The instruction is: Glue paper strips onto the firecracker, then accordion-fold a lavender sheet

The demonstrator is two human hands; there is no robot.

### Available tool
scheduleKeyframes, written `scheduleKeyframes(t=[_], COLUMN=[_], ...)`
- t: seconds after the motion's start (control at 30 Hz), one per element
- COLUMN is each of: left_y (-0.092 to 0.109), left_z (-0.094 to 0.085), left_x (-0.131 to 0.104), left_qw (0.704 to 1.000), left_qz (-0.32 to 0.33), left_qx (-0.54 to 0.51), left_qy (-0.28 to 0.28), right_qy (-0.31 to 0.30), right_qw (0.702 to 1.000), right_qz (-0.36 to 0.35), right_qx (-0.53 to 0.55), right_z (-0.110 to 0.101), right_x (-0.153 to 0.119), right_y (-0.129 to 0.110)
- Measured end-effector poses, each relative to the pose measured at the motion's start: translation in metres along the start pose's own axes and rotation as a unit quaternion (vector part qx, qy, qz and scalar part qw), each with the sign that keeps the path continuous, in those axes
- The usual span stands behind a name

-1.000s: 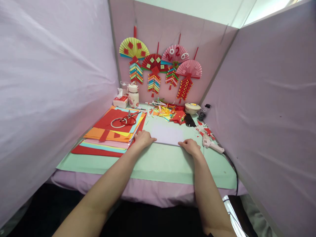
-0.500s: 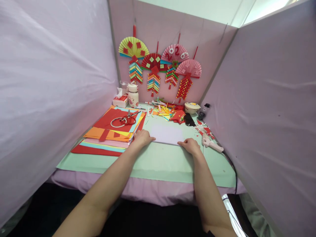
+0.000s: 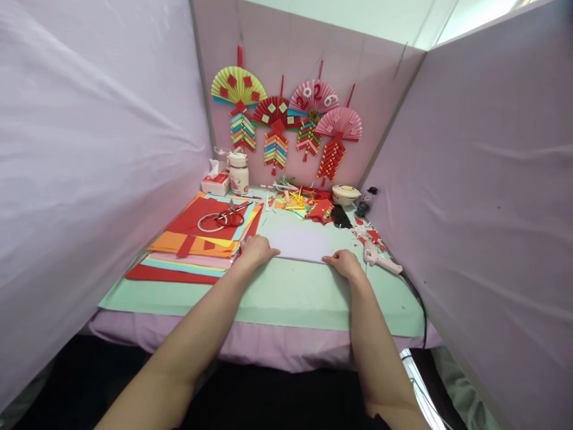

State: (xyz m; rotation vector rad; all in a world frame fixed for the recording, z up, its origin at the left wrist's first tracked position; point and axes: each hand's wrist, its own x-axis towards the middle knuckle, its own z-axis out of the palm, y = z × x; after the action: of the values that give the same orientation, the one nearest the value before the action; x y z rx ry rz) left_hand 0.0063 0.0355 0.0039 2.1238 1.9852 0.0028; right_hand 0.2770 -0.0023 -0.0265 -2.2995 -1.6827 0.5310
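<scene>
A pale lilac-white sheet of paper (image 3: 301,242), perhaps a thin stack, lies flat on the green table cover in front of me. My left hand (image 3: 256,248) is closed at its near left corner, thumb along the edge. At the near right corner my right hand (image 3: 344,261) pinches the paper between thumb and fingers. To the left of my left hand is a pile of coloured paper (image 3: 192,243), with red-handled scissors (image 3: 230,217) and a pale ring (image 3: 210,223) on top.
A glue gun (image 3: 381,259) with a black cord lies right of my right hand. Behind the paper are paper scraps (image 3: 293,200), a dark phone-like slab (image 3: 341,217), a lidded bowl (image 3: 345,194), a bottle (image 3: 239,174) and a tissue box (image 3: 216,182). Paper fan ornaments (image 3: 277,111) hang at the back.
The whole view has shifted slightly, so the things sit a little further left. Both hands keep their places at the paper's near corners.
</scene>
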Motion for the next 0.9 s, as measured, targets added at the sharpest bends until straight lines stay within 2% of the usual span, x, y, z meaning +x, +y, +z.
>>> scheduleKeyframes(t=[0.9], left_y=[0.0016], left_z=[0.0018], left_x=[0.0061], left_qw=[0.999], left_qz=[0.003], left_qx=[0.042], left_qy=[-0.010], right_qy=[0.007], right_qw=[1.000], right_qz=[0.009], right_qx=[-0.023], right_z=[0.0031], right_x=[0.0006], right_y=[-0.0010])
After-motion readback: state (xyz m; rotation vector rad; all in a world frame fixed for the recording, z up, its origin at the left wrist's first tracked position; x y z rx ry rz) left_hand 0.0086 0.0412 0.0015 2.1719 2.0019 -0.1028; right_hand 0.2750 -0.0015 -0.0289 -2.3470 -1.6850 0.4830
